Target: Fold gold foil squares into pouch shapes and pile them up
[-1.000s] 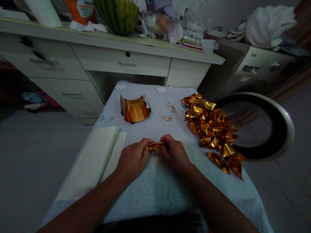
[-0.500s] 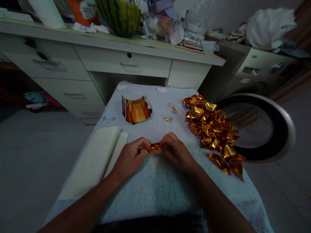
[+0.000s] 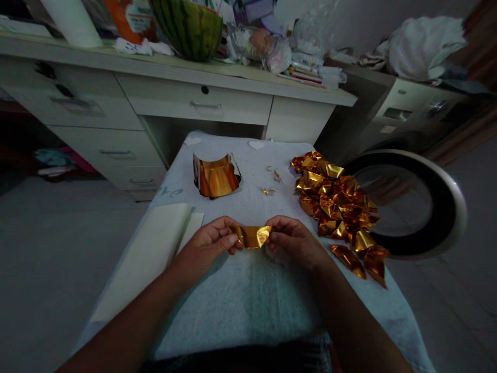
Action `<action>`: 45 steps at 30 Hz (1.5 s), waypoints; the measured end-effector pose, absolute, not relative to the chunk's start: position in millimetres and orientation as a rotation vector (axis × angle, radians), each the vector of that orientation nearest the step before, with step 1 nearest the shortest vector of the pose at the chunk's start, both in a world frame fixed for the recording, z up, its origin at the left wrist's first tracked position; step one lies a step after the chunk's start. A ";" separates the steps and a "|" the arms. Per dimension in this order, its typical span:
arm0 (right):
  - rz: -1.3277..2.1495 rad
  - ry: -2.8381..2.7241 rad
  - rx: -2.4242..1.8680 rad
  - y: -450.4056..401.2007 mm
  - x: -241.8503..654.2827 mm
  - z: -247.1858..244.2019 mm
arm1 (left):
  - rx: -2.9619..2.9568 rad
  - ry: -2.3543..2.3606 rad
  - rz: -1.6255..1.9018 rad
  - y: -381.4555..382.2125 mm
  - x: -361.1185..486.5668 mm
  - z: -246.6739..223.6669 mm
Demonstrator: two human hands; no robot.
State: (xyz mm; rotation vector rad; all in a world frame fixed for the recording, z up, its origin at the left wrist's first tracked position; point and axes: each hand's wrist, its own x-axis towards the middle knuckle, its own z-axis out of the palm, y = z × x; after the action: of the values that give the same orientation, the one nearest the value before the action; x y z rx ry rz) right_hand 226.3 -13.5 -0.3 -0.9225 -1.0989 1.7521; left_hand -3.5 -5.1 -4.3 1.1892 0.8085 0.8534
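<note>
Foil [image 3: 253, 237] is stretched flat between both hands, over the table [image 3: 248, 305]; can't tell if it touches the cloth. Left hand [image 3: 215, 239] pinches foil's left end, thumb on the near face; right hand [image 3: 293, 239] pinches its right end. Beyond foil, to its left: curled gold sheets [image 3: 217, 177], ends up. Beyond foil, slightly right: small scraps [image 3: 267, 191]. Right of foil: pile [image 3: 334, 197] of folded gold pieces. Left of foil: pale sheets [image 3: 143, 254], partly behind left forearm. Far right of foil: washer door [image 3: 446, 207], swung out.
</note>
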 end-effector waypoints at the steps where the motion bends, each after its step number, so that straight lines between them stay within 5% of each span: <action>1: 1.769 -1.093 -0.912 -12.9 226.9 -0.5 | 1.166 0.801 0.858 -4.8 -3.3 -5.4; 35: 1.840 -1.160 -0.868 -16.9 229.6 0.2 | 1.108 0.678 0.746 -4.9 -1.6 -6.7; 45: 1.801 -1.143 -0.965 -16.8 227.0 1.1 | 1.704 0.955 0.905 -3.0 -8.0 0.7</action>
State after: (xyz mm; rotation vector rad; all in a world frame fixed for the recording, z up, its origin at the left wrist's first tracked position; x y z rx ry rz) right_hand 227.0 -16.8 1.1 -0.9649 -1.1435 1.8009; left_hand -8.0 -3.0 0.7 1.7041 0.9549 0.9055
